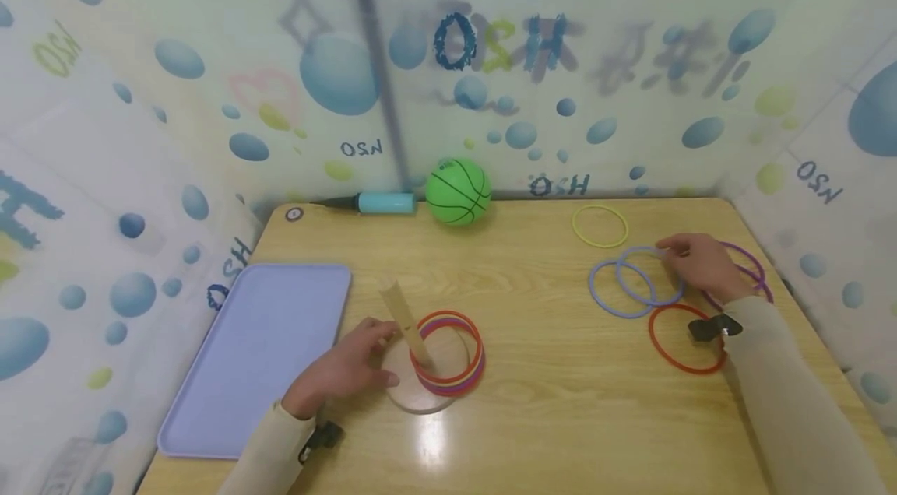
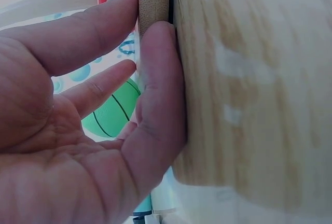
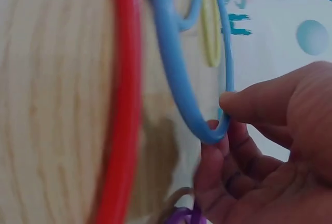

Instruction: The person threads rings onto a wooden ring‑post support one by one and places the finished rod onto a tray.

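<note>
My left hand (image 1: 350, 361) grips the edge of a round wooden base (image 1: 420, 402), its thumb and fingers spread about the near-left rim. A flat wooden post (image 1: 404, 321) stands tilted on that base. Several stacked rings (image 1: 482, 359), red, yellow and purple, encircle the post and hang over the base's right side. With thumb and fingertips my right hand (image 1: 701, 265) pinches a light-blue ring (image 3: 179, 79) at its edge. This ring overlaps another light-blue ring (image 1: 591, 289) in the head view.
A red ring (image 1: 652, 339) and purple rings (image 1: 760, 261) lie around my right hand, a yellow ring (image 1: 574, 229) farther back. A green ball (image 1: 458, 192) and a blue pump (image 1: 387, 203) stand along the back wall. A lilac tray (image 1: 280, 347) lies at left.
</note>
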`<state>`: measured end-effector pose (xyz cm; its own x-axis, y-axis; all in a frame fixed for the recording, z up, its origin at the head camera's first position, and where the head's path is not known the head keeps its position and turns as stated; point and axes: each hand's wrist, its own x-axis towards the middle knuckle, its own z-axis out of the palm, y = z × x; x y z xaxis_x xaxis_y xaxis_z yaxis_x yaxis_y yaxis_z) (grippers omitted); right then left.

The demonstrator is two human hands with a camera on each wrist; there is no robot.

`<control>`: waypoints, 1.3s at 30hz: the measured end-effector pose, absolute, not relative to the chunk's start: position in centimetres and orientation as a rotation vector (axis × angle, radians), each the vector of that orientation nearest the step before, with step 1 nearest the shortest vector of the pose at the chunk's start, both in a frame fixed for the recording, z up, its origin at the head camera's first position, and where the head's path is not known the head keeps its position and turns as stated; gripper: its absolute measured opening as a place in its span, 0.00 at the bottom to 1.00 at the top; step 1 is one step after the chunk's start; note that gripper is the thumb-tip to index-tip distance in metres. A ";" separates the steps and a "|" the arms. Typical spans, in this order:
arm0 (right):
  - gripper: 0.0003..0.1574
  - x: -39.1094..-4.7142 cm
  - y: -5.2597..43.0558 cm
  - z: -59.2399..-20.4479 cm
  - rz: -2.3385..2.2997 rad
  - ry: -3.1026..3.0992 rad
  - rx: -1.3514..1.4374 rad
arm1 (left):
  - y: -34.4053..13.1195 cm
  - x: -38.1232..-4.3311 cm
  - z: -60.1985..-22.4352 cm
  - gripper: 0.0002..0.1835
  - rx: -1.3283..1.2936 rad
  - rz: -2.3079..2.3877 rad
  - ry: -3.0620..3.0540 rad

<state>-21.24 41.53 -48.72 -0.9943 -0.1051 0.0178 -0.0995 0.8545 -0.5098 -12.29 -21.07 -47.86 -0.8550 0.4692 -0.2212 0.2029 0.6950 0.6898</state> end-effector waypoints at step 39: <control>0.22 -16.4 31.6 -41.3 -1.587 2.592 -0.252 | -20.8 -12.2 -47.5 0.39 0.455 0.970 2.515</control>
